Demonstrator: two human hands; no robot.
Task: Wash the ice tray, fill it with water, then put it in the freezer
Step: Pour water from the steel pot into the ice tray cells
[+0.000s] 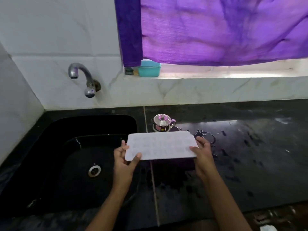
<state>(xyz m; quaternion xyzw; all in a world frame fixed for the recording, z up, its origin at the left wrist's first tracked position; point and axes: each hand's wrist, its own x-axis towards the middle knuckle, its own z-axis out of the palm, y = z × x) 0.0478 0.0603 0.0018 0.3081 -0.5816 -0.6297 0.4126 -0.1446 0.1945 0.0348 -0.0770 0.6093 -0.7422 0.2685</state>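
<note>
A flat white ice tray (160, 145) is held level above the dark counter, just right of the black sink (70, 157). My left hand (124, 160) grips its left end, thumb on top. My right hand (202, 153) grips its right end the same way. The tray's cells are too washed out to make out. The metal tap (81, 75) on the tiled wall above the sink has no water running from it.
A small steel pot with a lid (162, 122) stands on the counter just behind the tray. Water puddles (206, 135) spread over the black counter to the right. A teal box (149, 68) sits on the window ledge under a purple curtain (216, 29).
</note>
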